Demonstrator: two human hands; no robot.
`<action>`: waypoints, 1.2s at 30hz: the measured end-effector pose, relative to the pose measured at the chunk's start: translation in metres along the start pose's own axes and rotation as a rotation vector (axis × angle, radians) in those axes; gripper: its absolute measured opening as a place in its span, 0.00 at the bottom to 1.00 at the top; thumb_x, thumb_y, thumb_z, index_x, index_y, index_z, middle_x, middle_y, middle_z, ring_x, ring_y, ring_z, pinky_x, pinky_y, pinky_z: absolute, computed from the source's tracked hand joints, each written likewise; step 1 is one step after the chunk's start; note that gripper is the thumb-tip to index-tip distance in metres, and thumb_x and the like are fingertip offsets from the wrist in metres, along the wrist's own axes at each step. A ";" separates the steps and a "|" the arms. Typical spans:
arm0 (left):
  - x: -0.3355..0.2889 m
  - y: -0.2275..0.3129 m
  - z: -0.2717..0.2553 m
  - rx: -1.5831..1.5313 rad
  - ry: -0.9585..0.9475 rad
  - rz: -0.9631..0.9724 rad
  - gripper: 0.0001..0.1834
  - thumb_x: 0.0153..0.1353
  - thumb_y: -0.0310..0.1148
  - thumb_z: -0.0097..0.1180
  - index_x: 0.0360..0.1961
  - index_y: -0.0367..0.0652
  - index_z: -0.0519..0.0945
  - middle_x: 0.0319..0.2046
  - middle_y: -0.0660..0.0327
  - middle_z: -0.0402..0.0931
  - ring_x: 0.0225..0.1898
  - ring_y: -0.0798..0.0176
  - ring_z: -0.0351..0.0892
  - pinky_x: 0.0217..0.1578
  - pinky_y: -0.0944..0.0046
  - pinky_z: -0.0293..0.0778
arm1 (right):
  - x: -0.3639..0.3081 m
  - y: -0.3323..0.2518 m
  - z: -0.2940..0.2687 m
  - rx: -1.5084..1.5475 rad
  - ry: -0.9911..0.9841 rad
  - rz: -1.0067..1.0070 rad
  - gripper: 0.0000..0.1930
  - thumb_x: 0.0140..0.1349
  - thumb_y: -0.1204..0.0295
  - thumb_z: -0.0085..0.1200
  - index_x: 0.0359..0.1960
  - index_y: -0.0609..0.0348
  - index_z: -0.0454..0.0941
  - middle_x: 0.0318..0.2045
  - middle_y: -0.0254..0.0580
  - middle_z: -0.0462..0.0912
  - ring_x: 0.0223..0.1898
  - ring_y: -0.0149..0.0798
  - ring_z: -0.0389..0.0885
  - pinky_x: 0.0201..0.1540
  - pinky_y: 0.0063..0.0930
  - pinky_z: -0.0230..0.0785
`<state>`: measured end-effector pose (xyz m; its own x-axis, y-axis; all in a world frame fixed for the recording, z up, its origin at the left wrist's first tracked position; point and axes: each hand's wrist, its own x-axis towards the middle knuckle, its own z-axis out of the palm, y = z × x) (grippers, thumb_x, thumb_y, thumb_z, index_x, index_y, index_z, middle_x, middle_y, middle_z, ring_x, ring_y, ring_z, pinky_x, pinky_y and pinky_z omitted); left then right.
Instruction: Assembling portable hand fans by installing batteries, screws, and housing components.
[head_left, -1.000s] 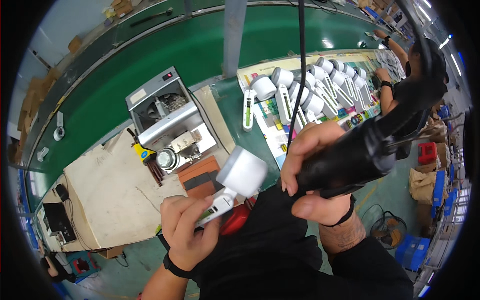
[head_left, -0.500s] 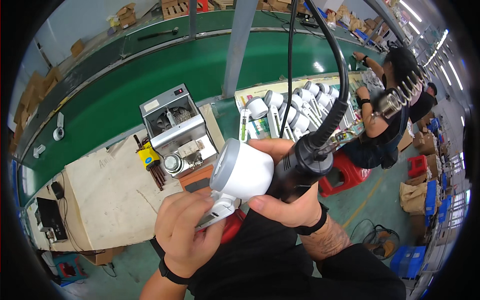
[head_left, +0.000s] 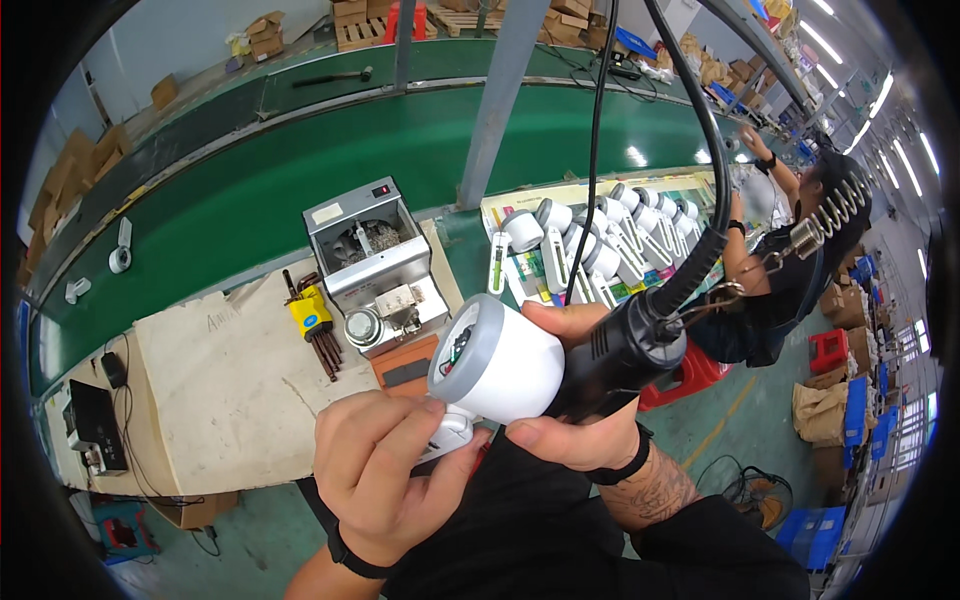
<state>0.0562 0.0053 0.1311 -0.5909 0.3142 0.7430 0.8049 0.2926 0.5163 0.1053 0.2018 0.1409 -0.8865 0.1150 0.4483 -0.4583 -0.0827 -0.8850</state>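
In front of me is a white round housing (head_left: 520, 365) with a grey rim. Its open side has turned to the left, and dark parts and thin wires show inside. My left hand (head_left: 375, 460) is closed on the white arm piece (head_left: 452, 432) joined below the housing. A black electric screwdriver (head_left: 622, 350), hung from a cable and a coil spring (head_left: 830, 215), lies in my closed right hand (head_left: 590, 435). The thumb and forefinger of that hand also touch the housing. The screwdriver's tip is hidden behind the housing.
A grey screw feeder (head_left: 370, 250) stands on the bench beside a yellow holder of hex keys (head_left: 312, 315). Several similar white units (head_left: 600, 235) lie at the back right. Beyond runs a green conveyor (head_left: 250, 180). A co-worker (head_left: 800, 260) sits at right.
The housing has tilted, so its inside now shows past the grey rim. The whole view has shifted slightly. The co-worker's far hand has risen.
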 end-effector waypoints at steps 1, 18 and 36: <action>0.000 0.000 0.000 0.005 0.001 0.004 0.24 0.41 0.25 0.76 0.40 0.39 0.79 0.35 0.54 0.79 0.35 0.49 0.79 0.37 0.56 0.76 | 0.000 0.000 0.000 0.001 -0.001 -0.001 0.41 0.50 0.83 0.73 0.67 0.73 0.64 0.58 0.54 0.77 0.55 0.37 0.81 0.50 0.30 0.80; -0.010 -0.016 0.010 0.036 0.064 -0.014 0.23 0.41 0.26 0.77 0.40 0.40 0.80 0.35 0.59 0.80 0.35 0.53 0.80 0.40 0.58 0.70 | 0.009 -0.003 0.009 -0.038 0.055 0.293 0.43 0.47 0.75 0.76 0.65 0.68 0.65 0.56 0.49 0.78 0.57 0.36 0.79 0.58 0.32 0.72; -0.024 -0.005 -0.009 -1.106 0.109 -0.768 0.21 0.65 0.32 0.67 0.51 0.36 0.69 0.45 0.49 0.82 0.45 0.58 0.86 0.47 0.58 0.85 | 0.012 0.004 0.028 0.108 -0.002 0.116 0.41 0.57 0.80 0.71 0.68 0.66 0.57 0.55 0.47 0.78 0.59 0.36 0.78 0.60 0.34 0.73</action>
<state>0.0670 -0.0119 0.1147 -0.9426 0.3128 0.1171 -0.0711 -0.5305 0.8447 0.0912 0.1747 0.1466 -0.9339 0.0967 0.3442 -0.3571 -0.2015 -0.9121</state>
